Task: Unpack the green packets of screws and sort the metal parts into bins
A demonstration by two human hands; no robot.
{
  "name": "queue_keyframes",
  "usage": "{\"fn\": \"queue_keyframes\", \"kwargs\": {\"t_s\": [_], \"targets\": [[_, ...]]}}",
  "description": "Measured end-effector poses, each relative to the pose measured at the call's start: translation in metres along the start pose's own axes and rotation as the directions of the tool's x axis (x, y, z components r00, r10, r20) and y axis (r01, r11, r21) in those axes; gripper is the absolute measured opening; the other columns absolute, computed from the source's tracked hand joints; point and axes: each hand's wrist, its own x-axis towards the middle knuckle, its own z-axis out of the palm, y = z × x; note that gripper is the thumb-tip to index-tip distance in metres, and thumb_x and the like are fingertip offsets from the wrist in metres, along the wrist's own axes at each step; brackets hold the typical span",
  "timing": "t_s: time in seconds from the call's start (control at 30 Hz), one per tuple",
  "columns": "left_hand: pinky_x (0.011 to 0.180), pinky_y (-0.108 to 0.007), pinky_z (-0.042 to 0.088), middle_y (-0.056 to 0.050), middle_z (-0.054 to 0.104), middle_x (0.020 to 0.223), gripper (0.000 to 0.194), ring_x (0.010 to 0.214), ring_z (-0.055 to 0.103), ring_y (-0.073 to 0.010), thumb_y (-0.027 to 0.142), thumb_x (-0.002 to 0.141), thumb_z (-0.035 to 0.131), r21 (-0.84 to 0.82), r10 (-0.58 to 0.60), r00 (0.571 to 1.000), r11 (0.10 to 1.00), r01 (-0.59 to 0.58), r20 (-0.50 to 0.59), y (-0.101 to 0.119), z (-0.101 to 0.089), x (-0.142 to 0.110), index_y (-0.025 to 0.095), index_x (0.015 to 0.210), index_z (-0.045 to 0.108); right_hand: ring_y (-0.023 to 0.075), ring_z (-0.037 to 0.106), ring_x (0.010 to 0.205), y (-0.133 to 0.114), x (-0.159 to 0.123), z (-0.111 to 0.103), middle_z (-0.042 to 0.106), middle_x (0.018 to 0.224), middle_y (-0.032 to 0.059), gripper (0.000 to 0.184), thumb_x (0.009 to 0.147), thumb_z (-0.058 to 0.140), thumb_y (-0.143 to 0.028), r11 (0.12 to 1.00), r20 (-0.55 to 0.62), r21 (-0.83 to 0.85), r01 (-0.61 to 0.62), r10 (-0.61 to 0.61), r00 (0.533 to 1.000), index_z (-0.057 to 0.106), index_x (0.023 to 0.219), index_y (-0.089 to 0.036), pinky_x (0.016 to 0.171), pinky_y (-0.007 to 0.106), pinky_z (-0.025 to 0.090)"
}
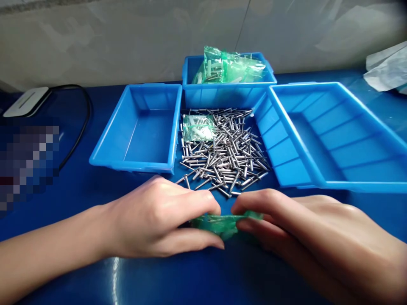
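Between my two hands, low over the blue table, is a green plastic bag (218,224). My left hand (159,220) has its fingers and thumb around the bag's left end. At the other end, my right hand (295,224) pinches the bag's upper edge between finger and thumb. What the bag holds, if anything, I cannot make out. Just beyond my fingers lies a loose pile of screws (229,152). A small clear-green packet (199,128) with white pieces inside rests on the pile's far left part.
Blue bins border the screws: a left bin (133,165), a right bin (318,184) and a back bin (222,95) heaped with green bags (229,67). A white device (27,101) with a black cable (87,110) sits far left. Crumpled white plastic (389,65) lies far right.
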Motion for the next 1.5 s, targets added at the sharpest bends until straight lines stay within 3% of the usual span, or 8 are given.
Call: {"fn": "queue_keyframes", "kwargs": {"t_s": [0.23, 0.43, 0.63, 0.73, 0.93, 1.13, 1.3, 1.5], "targets": [[0.077, -0.023, 0.063, 0.003, 0.096, 0.102, 0.010, 0.080, 0.092, -0.0169, 0.021, 0.132, 0.081, -0.111, -0.038, 0.997, 0.993, 0.046, 0.067, -0.006, -0.002, -0.013, 0.028, 0.125, 0.078, 0.0206, 0.085, 0.060, -0.002, 0.000, 0.005, 0.090, 0.088, -0.0048, 0.019, 0.137, 0.063, -0.050, 0.999, -0.062, 0.041, -0.014, 0.016, 0.998, 0.076, 0.130, -0.037, 0.057, 0.027, 0.058], [0.081, -0.023, 0.067, 0.003, 0.098, 0.104, 0.013, 0.084, 0.096, -0.0165, 0.020, 0.135, 0.076, -0.098, -0.012, 1.000, 0.995, 0.014, 0.023, -0.008, -0.001, -0.012, 0.028, 0.124, 0.079, 0.0209, 0.081, 0.052, -0.002, 0.003, 0.002, 0.090, 0.084, 0.0012, 0.044, 0.141, 0.042, -0.043, 0.997, -0.057, -0.062, 0.037, -0.041, 0.998, 0.072, 0.111, -0.031, 0.051, 0.029, 0.052], [0.061, -0.018, 0.053, 0.007, 0.087, 0.082, 0.013, 0.057, 0.075, -0.0097, 0.024, 0.131, 0.084, -0.094, -0.080, 0.996, 0.993, 0.076, -0.037, -0.002, 0.003, -0.002, 0.024, 0.118, 0.083, 0.0196, 0.077, 0.060, -0.002, 0.005, -0.002, 0.086, 0.087, -0.0013, 0.028, 0.130, 0.051, -0.026, 0.998, 0.004, -0.054, 0.040, -0.040, 0.999, 0.065, 0.107, -0.032, 0.057, 0.029, 0.048], [0.061, -0.018, 0.052, 0.006, 0.085, 0.080, 0.016, 0.057, 0.073, -0.0099, 0.019, 0.127, 0.080, -0.131, -0.090, 0.995, 0.988, 0.084, -0.038, 0.002, 0.003, 0.003, 0.021, 0.111, 0.083, 0.0186, 0.076, 0.065, -0.002, 0.006, 0.000, 0.084, 0.091, -0.0024, 0.028, 0.118, 0.049, -0.012, 0.999, 0.012, -0.016, 0.029, -0.029, 1.000, 0.064, 0.107, -0.032, 0.062, 0.029, 0.051], [0.057, -0.019, 0.045, 0.009, 0.080, 0.075, 0.021, 0.052, 0.063, -0.0085, 0.015, 0.122, 0.071, -0.132, -0.109, 0.993, 0.986, 0.103, -0.035, -0.002, 0.004, 0.001, 0.024, 0.104, 0.078, 0.0168, 0.080, 0.065, -0.003, 0.004, 0.000, 0.087, 0.092, -0.0031, 0.031, 0.114, 0.049, -0.005, 0.997, 0.012, -0.047, 0.067, -0.066, 0.998, 0.066, 0.108, -0.031, 0.062, 0.027, 0.055], [0.061, -0.026, 0.053, 0.001, 0.086, 0.078, 0.039, 0.059, 0.075, -0.0135, 0.015, 0.135, 0.059, 0.078, 0.070, 0.997, 0.995, -0.067, -0.028, -0.001, 0.002, -0.001, 0.019, 0.104, 0.081, 0.0199, 0.093, 0.077, -0.005, 0.001, 0.001, 0.096, 0.107, -0.0019, 0.019, 0.138, 0.058, -0.036, 0.994, -0.073, 0.105, -0.004, 0.011, 0.997, 0.076, 0.136, -0.036, 0.066, 0.024, 0.066], [0.058, -0.027, 0.054, 0.002, 0.088, 0.079, 0.043, 0.056, 0.074, -0.0125, 0.028, 0.143, 0.059, 0.064, 0.099, 0.994, 0.993, -0.096, -0.048, 0.005, 0.000, -0.001, 0.020, 0.106, 0.079, 0.0279, 0.089, 0.075, -0.003, -0.001, 0.005, 0.088, 0.084, 0.0022, 0.027, 0.121, 0.090, -0.059, 0.988, -0.086, 0.109, -0.111, 0.120, 0.989, 0.086, 0.119, -0.032, 0.061, 0.029, 0.066], [0.056, -0.026, 0.050, 0.005, 0.073, 0.067, 0.067, 0.053, 0.069, -0.0115, 0.042, 0.147, 0.044, 0.126, 0.026, 0.998, 0.992, -0.018, -0.062, 0.007, 0.005, 0.002, 0.023, 0.088, 0.068, 0.0262, 0.083, 0.072, -0.001, -0.008, 0.005, 0.080, 0.076, 0.0001, 0.038, 0.118, 0.089, -0.070, 0.990, -0.103, 0.061, -0.128, 0.133, 0.986, 0.082, 0.113, -0.033, 0.058, 0.028, 0.060]]}}
